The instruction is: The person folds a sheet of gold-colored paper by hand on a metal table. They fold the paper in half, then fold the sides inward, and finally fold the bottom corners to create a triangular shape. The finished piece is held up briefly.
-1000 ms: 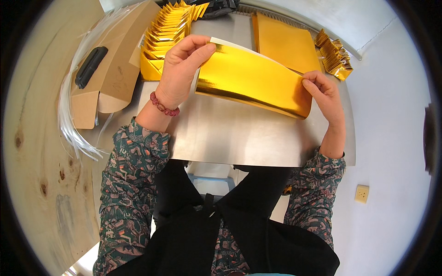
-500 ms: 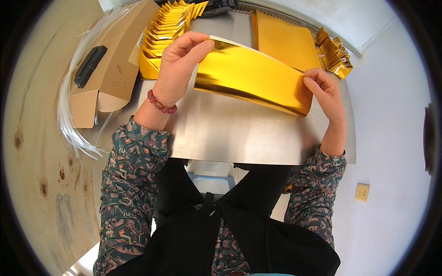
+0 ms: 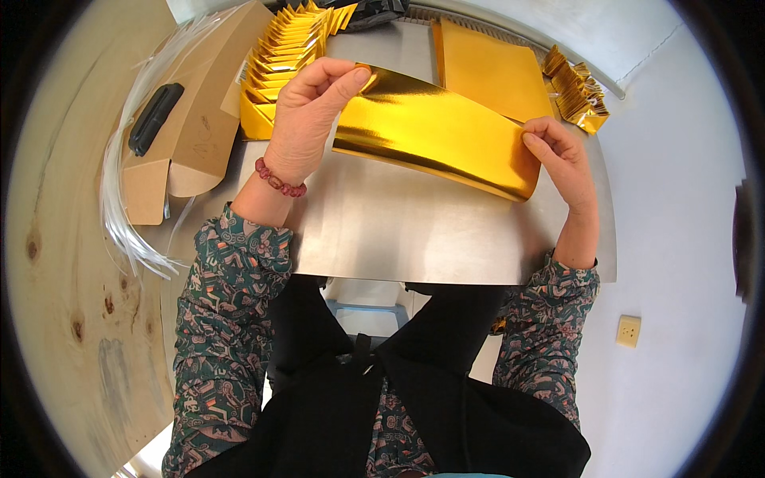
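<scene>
A shiny gold foil sheet (image 3: 438,131), long and rectangular, is stretched between my hands above the metal table (image 3: 398,239). At its upper left corner, my left hand (image 3: 311,107) pinches it between thumb and fingers. My right hand (image 3: 562,155) grips the right end the same way, thumb on the near face. The sheet's lower edge curls or folds back. Behind it lies a stack of flat gold sheets (image 3: 498,68), partly covered by the held one. Beyond my left hand stands a row of folded gold pieces (image 3: 291,48), overlapping one another.
A brown cardboard box (image 3: 203,147) sits at the left, with clear plastic strips (image 3: 111,191) and a black handle-like object (image 3: 155,119) on it. More folded gold pieces (image 3: 580,92) lie at the far right. Black plastic (image 3: 374,12) is at the back. A wall (image 3: 669,199) borders the right side.
The sheet has tilted slightly; a pale strip along its top edge no longer shows. Both hands keep their hold and have barely moved.
</scene>
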A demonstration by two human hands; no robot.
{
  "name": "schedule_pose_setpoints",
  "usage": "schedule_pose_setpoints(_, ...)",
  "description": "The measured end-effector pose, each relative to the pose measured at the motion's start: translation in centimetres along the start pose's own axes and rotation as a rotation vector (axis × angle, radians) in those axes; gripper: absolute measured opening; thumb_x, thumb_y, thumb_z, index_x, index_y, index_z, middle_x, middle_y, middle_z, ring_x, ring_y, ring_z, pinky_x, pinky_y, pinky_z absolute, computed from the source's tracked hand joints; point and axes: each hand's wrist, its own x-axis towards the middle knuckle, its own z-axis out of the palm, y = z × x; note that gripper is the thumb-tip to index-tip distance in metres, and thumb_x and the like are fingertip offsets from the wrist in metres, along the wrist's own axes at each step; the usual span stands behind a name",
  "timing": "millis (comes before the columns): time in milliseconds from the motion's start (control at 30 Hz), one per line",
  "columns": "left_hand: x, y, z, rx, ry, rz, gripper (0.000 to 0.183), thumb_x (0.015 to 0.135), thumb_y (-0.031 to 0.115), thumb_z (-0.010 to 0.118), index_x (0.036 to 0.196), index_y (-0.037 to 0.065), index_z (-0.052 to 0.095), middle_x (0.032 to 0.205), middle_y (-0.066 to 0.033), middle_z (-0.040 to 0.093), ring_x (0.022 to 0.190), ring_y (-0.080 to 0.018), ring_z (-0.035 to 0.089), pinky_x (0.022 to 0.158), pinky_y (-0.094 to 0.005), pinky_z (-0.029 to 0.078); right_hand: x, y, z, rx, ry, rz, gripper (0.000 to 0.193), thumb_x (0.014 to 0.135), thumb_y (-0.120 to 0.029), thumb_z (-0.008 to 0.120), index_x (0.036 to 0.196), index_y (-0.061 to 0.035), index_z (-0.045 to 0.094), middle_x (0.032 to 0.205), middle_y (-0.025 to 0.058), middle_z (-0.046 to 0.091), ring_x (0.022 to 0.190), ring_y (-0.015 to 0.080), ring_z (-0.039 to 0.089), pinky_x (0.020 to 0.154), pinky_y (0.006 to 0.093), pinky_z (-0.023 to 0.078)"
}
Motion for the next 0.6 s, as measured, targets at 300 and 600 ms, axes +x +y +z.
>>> schedule_pose_setpoints(300, 0.13, -0.11, -0.7, -0.049, -0.044, -0.029, 0.012, 0.102, 0.007, 0.073, 0.114, 0.005, 0.074, 0.108, 0.0014, 0.072, 0.099, -0.0055, 0.065, 0.089, -0.02, 0.051, 0.0, -0.08, -0.15, 0.02, -0.017, 0.004, 0.008, 0.107, -0.011, 0.064, 0.108, -0.0054, 0.068, 0.089, -0.0077, 0.064, 0.08, 0.0, 0.057, 0.072, 0.0177, 0.045)
schedule_pose_setpoints(600, -0.06, 0.03, -0.02, -0.032, 0.016, 0.024, 0.011, 0.101, 0.008, 0.075, 0.112, 0.005, 0.074, 0.101, 0.0057, 0.07, 0.092, -0.0016, 0.061, 0.083, -0.0178, 0.048, -0.02, -0.13, -0.17, 0.014, -0.01, 0.0, 0.008, 0.106, -0.009, 0.063, 0.11, -0.0047, 0.069, 0.09, -0.0066, 0.066, 0.082, 0.0015, 0.059, 0.073, 0.0188, 0.046)
